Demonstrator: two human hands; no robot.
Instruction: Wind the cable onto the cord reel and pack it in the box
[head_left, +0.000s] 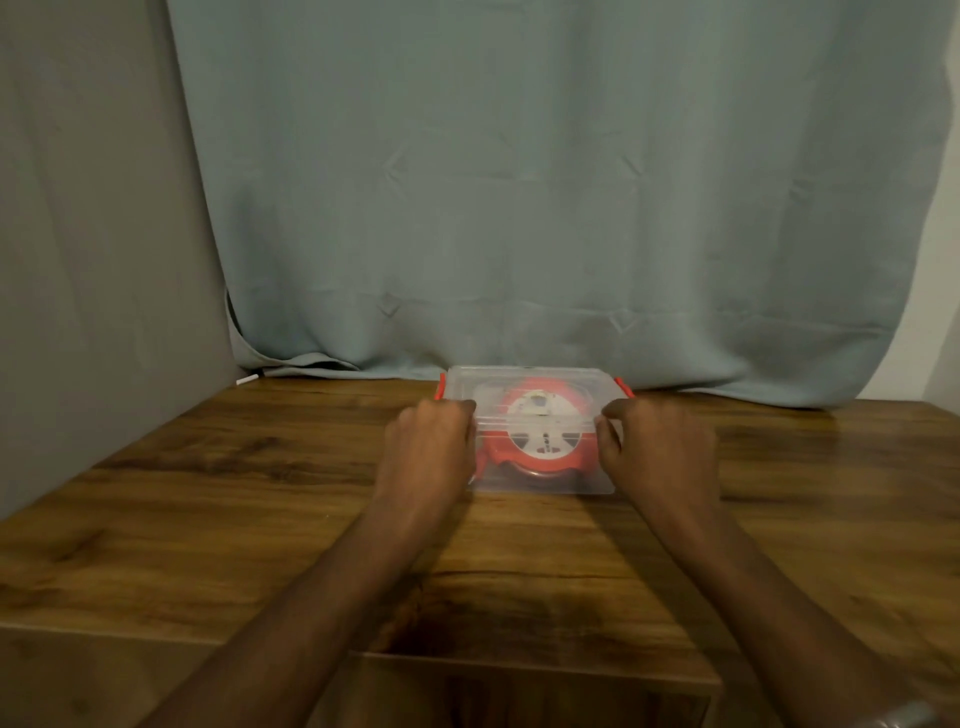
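Gripping the left edge of the clear box (530, 480) with curled fingers, the left hand (434, 447) sits below an orange latch (440, 388) that may be unclipped. The cord reel (537, 431) lies inside under the lid; a raised rim could stop closure. The right hand (660, 447) pinches the right edge; uneven pressure could skid the box across the surface (260, 519).

There is one clear box (530, 410), one red reel (535, 431) inside it, two red clips (440, 388), two hands (431, 447), one table (208, 519), one curtain (545, 182).
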